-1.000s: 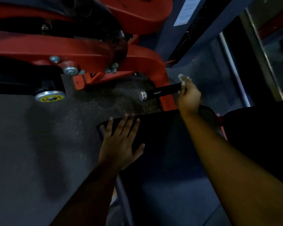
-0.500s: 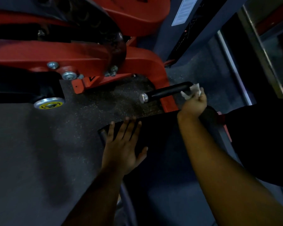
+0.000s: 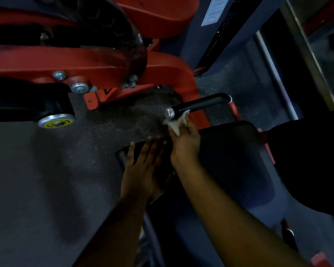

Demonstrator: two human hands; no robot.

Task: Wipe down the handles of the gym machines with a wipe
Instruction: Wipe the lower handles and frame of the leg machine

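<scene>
A: Handle (image 3: 201, 105)?
B: Black grip, silver end cap, bent at far end, on red frame (image 3: 177, 74).
A: Wipe (image 3: 175, 125)?
B: White, crumpled, pinched by right hand (image 3: 185, 145) under cap end.
A: Left hand (image 3: 143, 166)?
B: Spread flat on seat pad (image 3: 239, 151) front corner.

Both forearms bare, no sleeves in view. Left hand (image 3: 143, 170) and right hand (image 3: 185, 145) bare too: no gloves, rings or watch visible. Dim light hides finer detail.

Dark speckled rubber floor (image 3: 46, 170), red machine frame (image 3: 174, 74) standing on it, black seat pad (image 3: 239, 160) w/ left hand (image 3: 143, 170) flat on top
</scene>
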